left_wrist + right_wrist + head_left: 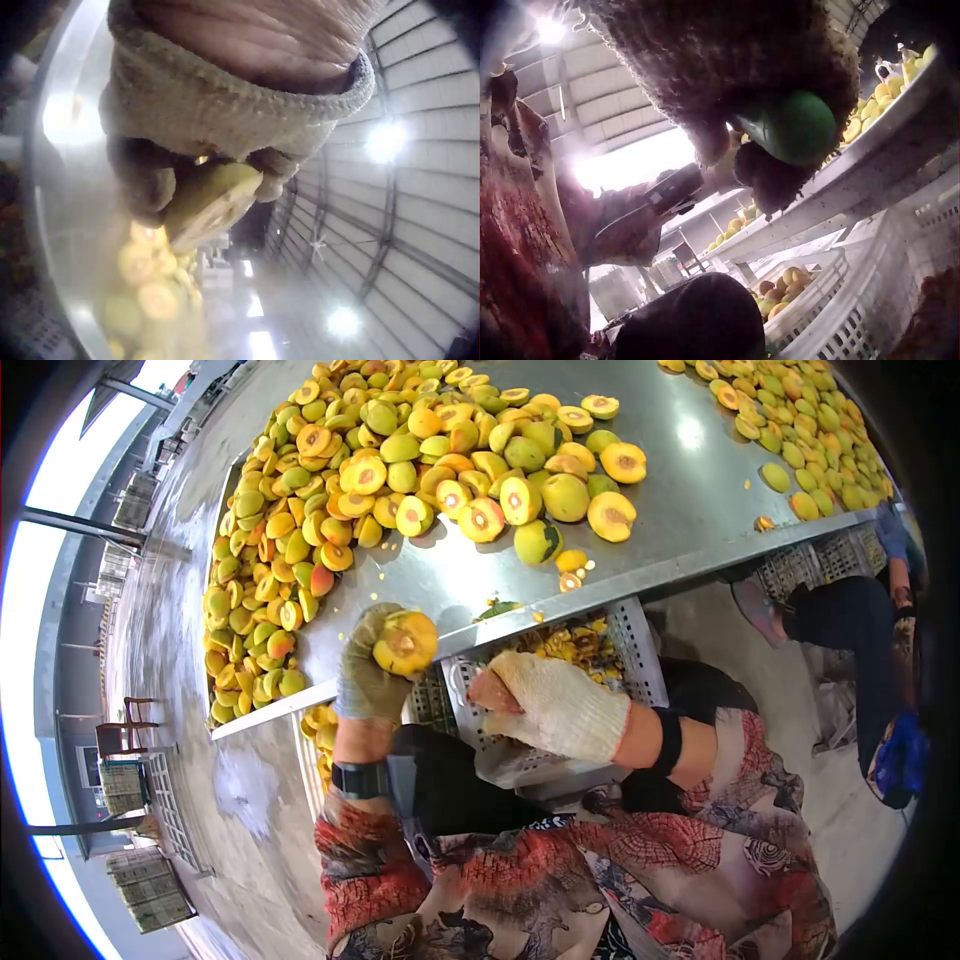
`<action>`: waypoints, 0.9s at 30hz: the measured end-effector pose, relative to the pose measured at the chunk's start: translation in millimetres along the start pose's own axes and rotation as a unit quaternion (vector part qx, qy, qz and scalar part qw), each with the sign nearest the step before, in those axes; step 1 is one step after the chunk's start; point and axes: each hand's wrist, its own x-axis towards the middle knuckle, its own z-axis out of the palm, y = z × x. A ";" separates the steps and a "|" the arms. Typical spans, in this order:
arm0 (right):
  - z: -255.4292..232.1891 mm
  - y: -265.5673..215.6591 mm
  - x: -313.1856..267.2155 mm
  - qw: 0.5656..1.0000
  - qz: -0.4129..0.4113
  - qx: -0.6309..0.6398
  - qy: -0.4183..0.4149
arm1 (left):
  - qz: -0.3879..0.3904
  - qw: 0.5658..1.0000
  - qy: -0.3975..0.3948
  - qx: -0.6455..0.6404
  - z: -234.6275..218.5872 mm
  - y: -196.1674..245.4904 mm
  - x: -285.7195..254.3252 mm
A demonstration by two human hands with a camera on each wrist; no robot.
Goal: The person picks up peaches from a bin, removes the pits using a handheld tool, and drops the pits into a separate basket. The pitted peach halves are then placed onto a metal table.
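Note:
My left hand, in a greyish work glove, grips a peach half just off the near edge of the metal table. Its cut yellow face shows in the head view, and in the left wrist view the peach half sits between gloved fingers. My right hand wears a white knit glove with stained fingertips and is close to the right of the left hand. In the right wrist view its fingers curl round a green-handled tool, whose rounded handle end sticks out; the working end is hidden.
A large pile of peach halves covers the table's left part, and another heap lies at far right. Below the edge stand a white crate with yellow scraps and a crate of peaches. Another person sits at right.

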 end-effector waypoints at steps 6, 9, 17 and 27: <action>1.4 -8.9 -8.7 0.994 0.038 -0.105 0.009 | -0.022 0.998 0.019 -0.048 42.9 -37.0 -35.5; 7.0 -4.4 -12.1 0.991 0.032 -0.130 0.025 | -0.015 0.998 0.040 -0.040 54.4 -41.3 -45.7; 10.4 -4.5 -21.2 0.989 0.038 -0.138 0.046 | 0.016 0.997 0.026 -0.071 74.7 -51.6 -53.6; 9.8 -4.7 -23.5 0.989 0.060 -0.132 0.006 | 0.046 0.998 0.040 -0.033 78.0 -57.0 -59.6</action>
